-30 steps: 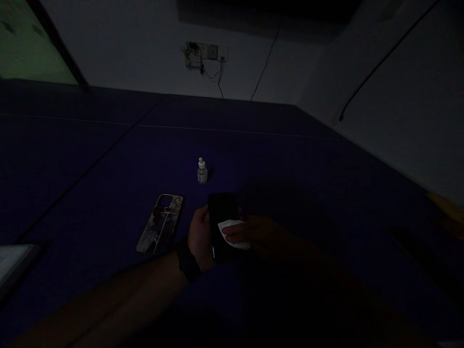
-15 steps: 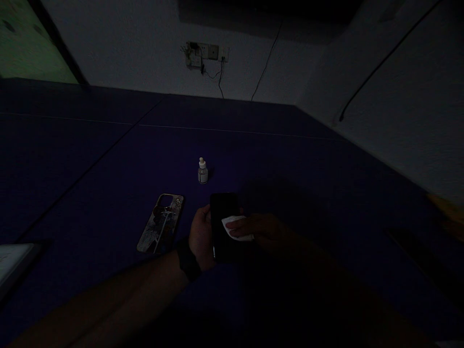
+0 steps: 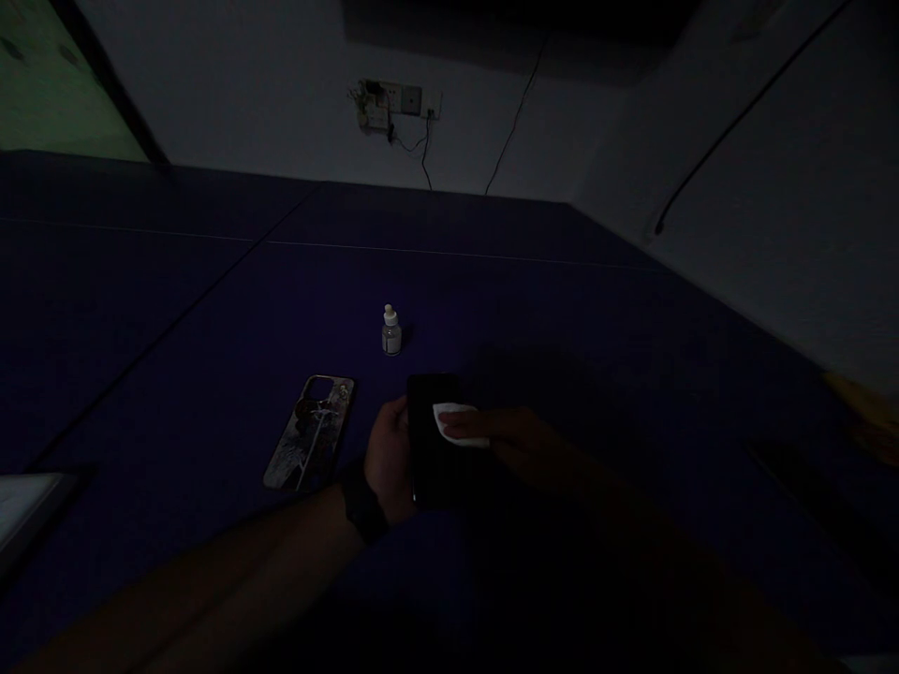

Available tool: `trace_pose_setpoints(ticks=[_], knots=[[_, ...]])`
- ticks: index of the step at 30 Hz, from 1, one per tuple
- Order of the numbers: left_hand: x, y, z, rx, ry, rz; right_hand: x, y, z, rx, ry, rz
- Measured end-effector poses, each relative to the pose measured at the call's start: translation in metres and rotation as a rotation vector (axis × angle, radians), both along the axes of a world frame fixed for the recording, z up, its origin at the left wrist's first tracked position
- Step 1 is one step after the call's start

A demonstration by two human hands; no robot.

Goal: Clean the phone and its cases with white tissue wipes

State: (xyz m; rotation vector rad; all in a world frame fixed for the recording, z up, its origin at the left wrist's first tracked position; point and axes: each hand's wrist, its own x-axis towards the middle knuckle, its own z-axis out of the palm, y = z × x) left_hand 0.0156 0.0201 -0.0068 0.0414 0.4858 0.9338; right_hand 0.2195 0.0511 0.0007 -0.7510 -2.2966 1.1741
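Note:
In the dim head view a black smartphone (image 3: 430, 468) lies in my left hand (image 3: 390, 459), which wraps its left edge; the fingers beneath are hidden. My right hand (image 3: 506, 432) presses a white wipe (image 3: 455, 427) flat on the upper half of the phone's dark face. Left of the phone, a patterned phone case (image 3: 313, 432) with a camera cutout rests on the dark blue surface. Beyond the phone stands a small dropper bottle (image 3: 391, 335) with a white top and a pale label, upright and touched by neither hand.
The dark blue surface (image 3: 337, 290) runs back to a pale wall with sockets and cables (image 3: 393, 101). A white-topped object (image 3: 28, 501) sits at the left edge. To the right lie a long dark object (image 3: 801, 496) and something yellowish (image 3: 861, 402).
My right hand has slid the wipe a little up the phone, away from me. The left hand and the phone have stayed in place.

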Motion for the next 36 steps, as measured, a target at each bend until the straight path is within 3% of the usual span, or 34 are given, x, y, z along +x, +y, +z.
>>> trace_pose_setpoints(ticks=[3, 13, 20, 26, 28, 33, 36], knots=[[0.0, -0.001, 0.0, 0.006, 0.035, 0.01, -0.001, 0.001, -0.003, -0.003, -0.005, -0.091], [0.0, -0.002, 0.009, -0.013, 0.044, -0.043, 0.001, -0.002, 0.009, -0.323, -0.089, 0.128], [0.003, -0.002, 0.006, 0.026, 0.026, 0.01, -0.002, -0.001, 0.004, -0.267, 0.034, -0.059], [0.0, -0.002, 0.005, 0.053, -0.015, -0.052, -0.001, -0.004, 0.011, -0.438, -0.071, 0.121], [0.0, -0.001, 0.005, 0.053, -0.011, -0.063, -0.001, -0.005, 0.012, -0.441, -0.086, 0.125], [0.001, -0.001, 0.004, 0.045, 0.019, -0.033, -0.003, -0.003, 0.009, -0.306, 0.01, -0.068], [0.001, -0.002, 0.006, 0.017, 0.027, -0.035, -0.001, -0.002, 0.009, -0.307, -0.014, 0.011]])
